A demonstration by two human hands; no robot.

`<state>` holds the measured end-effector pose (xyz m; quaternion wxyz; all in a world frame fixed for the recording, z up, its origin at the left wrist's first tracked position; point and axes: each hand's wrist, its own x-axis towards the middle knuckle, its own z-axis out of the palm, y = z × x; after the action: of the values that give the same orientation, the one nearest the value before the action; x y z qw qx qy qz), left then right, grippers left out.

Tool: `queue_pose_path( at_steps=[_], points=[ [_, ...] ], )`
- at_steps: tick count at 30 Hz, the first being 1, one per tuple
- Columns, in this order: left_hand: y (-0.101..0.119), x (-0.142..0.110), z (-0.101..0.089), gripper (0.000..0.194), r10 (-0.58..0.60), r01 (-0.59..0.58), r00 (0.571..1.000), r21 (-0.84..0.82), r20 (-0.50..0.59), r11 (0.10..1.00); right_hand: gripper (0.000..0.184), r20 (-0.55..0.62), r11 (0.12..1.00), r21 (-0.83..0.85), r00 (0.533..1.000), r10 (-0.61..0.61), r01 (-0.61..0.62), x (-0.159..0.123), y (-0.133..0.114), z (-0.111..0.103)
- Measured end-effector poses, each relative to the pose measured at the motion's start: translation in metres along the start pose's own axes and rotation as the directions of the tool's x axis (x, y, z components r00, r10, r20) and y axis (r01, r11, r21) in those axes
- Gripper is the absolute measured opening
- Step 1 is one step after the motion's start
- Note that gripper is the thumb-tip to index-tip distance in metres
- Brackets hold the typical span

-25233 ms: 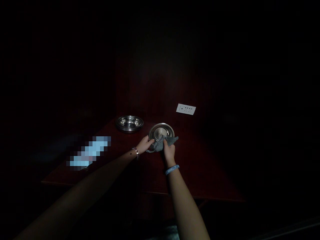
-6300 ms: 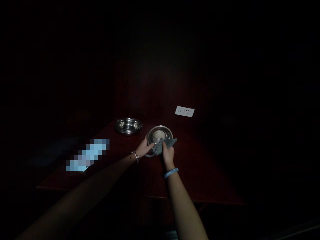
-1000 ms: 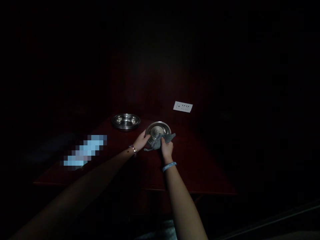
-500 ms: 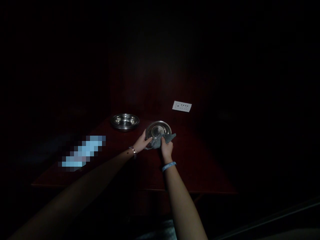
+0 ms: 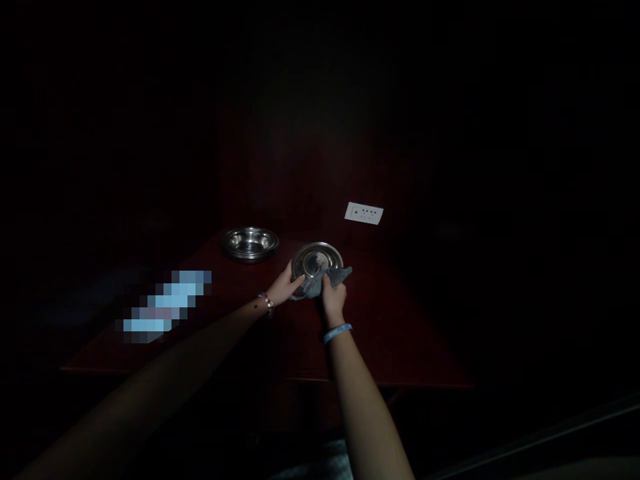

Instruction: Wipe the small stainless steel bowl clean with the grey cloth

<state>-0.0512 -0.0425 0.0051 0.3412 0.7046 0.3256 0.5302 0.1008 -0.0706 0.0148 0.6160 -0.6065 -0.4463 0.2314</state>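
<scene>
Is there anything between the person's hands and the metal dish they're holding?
For the right hand, yes: the gray cloth lies between it and the metal dish. Nothing visible comes between the left hand and the dish's rim.

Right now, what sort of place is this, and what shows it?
Perhaps a dim indoor dining corner: a dark red table, a metal dish held with a grey cloth, and a white socket panel.
</scene>
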Motion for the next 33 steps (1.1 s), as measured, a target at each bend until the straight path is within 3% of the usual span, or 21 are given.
queue_pose_path(
  at_steps=[14,33],
  points=[
    [-0.0013,0.0052,-0.0032,0.051,-0.038,0.037,0.998,-0.011,-0.049,0.999,0.022,0.028,1.0,-0.012,1.0,0.003,-0.003,-0.0028,-0.0065,-0.0001],
    [-0.0009,0.0021,-0.0042,0.051,0.001,0.0,1.0,0.053,-0.02,0.999,0.023,0.004,1.0,-0.001,1.0,0.005,-0.005,-0.0013,-0.0027,-0.0004]
  ],
)
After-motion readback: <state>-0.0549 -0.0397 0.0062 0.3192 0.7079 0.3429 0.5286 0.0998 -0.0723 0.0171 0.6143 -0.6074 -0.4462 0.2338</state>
